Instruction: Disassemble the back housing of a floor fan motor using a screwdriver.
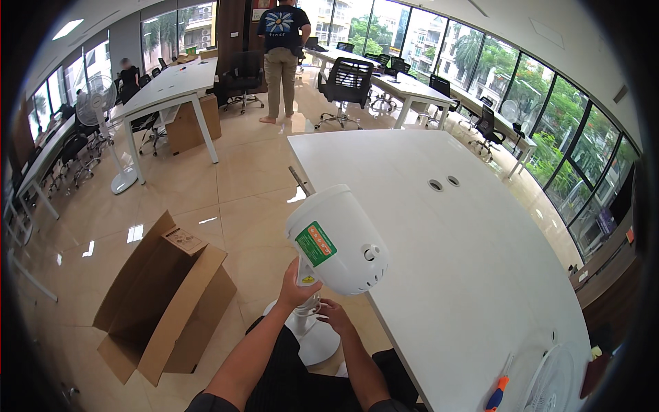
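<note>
In front of me stands a white pedestal fan with its motor housing (340, 240) bare, without grille or blades. A green label sits on its side, and a thin metal shaft (299, 180) sticks out at the far end. My left hand (296, 287) wraps round the neck under the housing. Lower down, my right hand (335, 316) has its fingers bent at the pole, by a white cord (310, 307); what they pinch is too small to make out. The round white base (320, 348) rests on the floor between my legs.
A white table (439, 254) runs along my right, bearing an orange-and-blue screwdriver (497, 394) and a clear round fan part (553, 384). On the floor at left lies an open cardboard box (195, 312). Another person (280, 55) stands beyond, facing away, among desks and chairs.
</note>
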Tool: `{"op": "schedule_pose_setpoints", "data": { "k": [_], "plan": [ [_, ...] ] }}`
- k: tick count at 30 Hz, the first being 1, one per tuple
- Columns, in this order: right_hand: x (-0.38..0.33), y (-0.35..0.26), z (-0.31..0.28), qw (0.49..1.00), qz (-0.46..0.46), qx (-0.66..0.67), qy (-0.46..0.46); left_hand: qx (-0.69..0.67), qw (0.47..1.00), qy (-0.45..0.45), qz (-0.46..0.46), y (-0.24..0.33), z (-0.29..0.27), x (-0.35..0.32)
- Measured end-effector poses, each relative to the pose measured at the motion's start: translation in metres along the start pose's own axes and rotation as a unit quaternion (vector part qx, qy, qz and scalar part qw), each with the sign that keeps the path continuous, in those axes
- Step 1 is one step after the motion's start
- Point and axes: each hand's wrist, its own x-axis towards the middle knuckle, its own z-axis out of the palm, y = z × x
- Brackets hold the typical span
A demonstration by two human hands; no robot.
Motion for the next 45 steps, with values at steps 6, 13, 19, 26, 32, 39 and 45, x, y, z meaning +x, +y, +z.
{"op": "schedule_pose_setpoints", "data": {
  "k": [6, 13, 19, 26, 32, 39, 45],
  "plan": [
    [0.006, -0.01, 0.003, 0.997, 0.083, -0.003, 0.002, 0.002, 1.0, 0.001, -0.002, -0.006, 0.001, 0.0],
    [0.007, -0.006, 0.0, 0.988, 0.001, 0.157, -0.015, 0.008, 1.0, 0.014, -0.001, -0.001, 0.002, 0.0],
    [0.005, -0.009, 0.0, 1.0, -0.016, 0.007, -0.012, 0.008, 1.0, 0.012, 0.01, 0.002, 0.005, 0.001],
    [0.015, -0.005, -0.003, 0.991, 0.087, 0.102, -0.016, -0.004, 1.0, 0.009, 0.002, 0.002, 0.005, 0.001],
    [0.017, 0.005, 0.002, 0.996, -0.032, 0.079, -0.032, 0.005, 1.0, 0.007, -0.005, 0.003, 0.003, 0.001],
    [0.016, -0.001, -0.009, 0.996, 0.078, 0.03, 0.002, -0.015, 1.0, 0.004, 0.011, -0.001, 0.007, 0.003],
    [0.009, -0.007, 0.001, 0.998, -0.029, 0.058, -0.019, -0.003, 1.0, 0.003, -0.008, 0.0, 0.0, -0.001]
  ]
}}
